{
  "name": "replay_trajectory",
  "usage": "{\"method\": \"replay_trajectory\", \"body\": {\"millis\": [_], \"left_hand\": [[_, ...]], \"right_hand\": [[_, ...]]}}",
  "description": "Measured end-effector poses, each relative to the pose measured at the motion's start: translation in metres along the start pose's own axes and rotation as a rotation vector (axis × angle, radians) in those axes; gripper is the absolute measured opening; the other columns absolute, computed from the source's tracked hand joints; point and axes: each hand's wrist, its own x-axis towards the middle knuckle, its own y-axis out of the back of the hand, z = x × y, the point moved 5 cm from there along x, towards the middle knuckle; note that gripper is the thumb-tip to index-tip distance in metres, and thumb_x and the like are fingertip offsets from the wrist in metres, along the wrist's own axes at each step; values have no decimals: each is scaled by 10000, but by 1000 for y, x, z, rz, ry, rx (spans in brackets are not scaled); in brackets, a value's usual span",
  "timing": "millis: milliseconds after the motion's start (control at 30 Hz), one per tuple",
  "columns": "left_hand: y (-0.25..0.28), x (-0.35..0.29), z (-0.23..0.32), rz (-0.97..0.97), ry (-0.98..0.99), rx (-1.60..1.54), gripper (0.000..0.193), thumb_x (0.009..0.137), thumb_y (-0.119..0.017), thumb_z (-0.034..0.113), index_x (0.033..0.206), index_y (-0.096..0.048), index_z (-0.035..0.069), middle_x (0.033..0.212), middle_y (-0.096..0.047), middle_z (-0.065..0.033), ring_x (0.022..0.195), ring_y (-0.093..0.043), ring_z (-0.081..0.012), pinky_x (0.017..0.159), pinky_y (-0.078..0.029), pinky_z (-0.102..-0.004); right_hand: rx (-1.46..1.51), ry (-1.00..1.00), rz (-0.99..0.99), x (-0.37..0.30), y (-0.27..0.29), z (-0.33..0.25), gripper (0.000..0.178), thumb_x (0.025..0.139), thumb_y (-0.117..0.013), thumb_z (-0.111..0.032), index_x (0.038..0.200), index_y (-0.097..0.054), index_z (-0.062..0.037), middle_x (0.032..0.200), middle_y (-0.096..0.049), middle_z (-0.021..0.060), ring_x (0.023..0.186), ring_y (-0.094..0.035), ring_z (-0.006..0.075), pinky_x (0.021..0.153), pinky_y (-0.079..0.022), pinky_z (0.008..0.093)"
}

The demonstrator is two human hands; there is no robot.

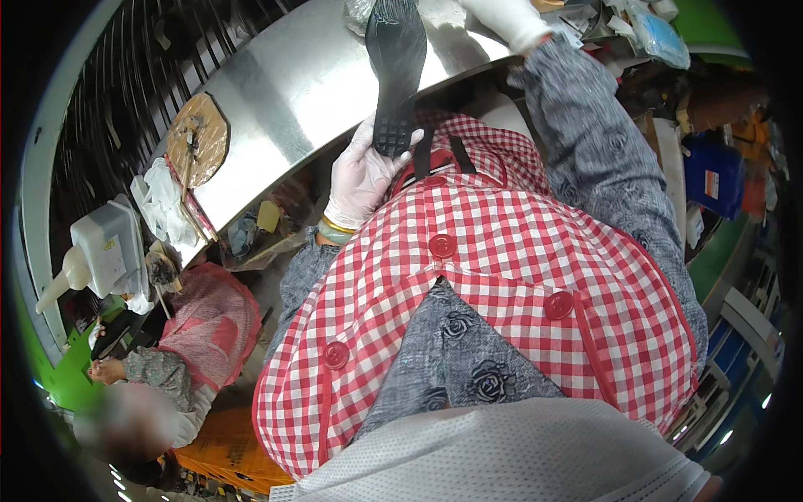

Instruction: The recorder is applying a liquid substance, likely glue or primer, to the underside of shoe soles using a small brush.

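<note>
A black shoe sole (396, 63) stands out over the edge of the metal worktop, its gridded heel end toward me. My left hand (358, 176), in a thin white glove, is closed round that heel end, with fingers on both sides. Bracelets circle the wrist below the glove. At the top edge of the head view, my right hand (512, 23) reaches over the worktop in a white glove. Its fingers lie beyond the picture, so what they touch is hidden. Clear plastic wrap (357, 15) lies beside the far end of the sole.
The shiny metal worktop (288, 100) curves across the front. A round brown board (198, 138) and white cloths (161, 201) lie at its left end, near a whitish plastic container (107, 247). Another person (209, 322) works at lower left. Packets (657, 38) and a blue bin (713, 176) are at right.
</note>
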Motion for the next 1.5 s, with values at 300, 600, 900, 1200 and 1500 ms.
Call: {"method": "replay_trajectory", "body": {"millis": [300,600,900,1200,1500], "left_hand": [[-14,16,-19,-142,-23,-142,484,1020,-372,176,1477,-257,66,1409,-432,-162,1289,-440,-403,942,-508,-427],[-24,27,-17,-198,-89,-239,414,1019,-393,174,1420,-359,75,1389,-465,-165,1317,-401,-412,957,-484,-479],[-28,58,-6,-211,-97,-175,453,1014,-390,186,1445,-312,74,1395,-437,-182,1268,-453,-411,925,-503,-467],[-28,87,23,-199,-124,-330,396,1034,-369,215,1397,-372,57,1340,-473,-201,1212,-495,-414,969,-484,-500],[-33,72,26,-96,-144,-246,443,1034,-349,180,1434,-309,-6,1405,-430,-195,1289,-425,-406,1076,-393,-499]], "right_hand": [[-147,41,312,-22,7,-79,334,847,-614,-107,1180,-631,-88,949,-658,91,876,-635,256,783,-513,357],[-171,-123,125,-39,-7,-65,283,873,-572,-134,1145,-643,-164,781,-642,78,698,-645,254,593,-520,374],[-71,20,149,-57,-13,-77,308,816,-620,-165,1119,-673,-184,922,-668,77,865,-646,265,742,-528,360],[416,-66,400,-70,110,16,270,884,-597,-167,1108,-677,-40,1001,-700,120,883,-668,224,832,-511,298],[447,82,423,-88,89,100,209,878,-579,-134,999,-733,-59,905,-724,90,801,-688,206,730,-546,295]]}}
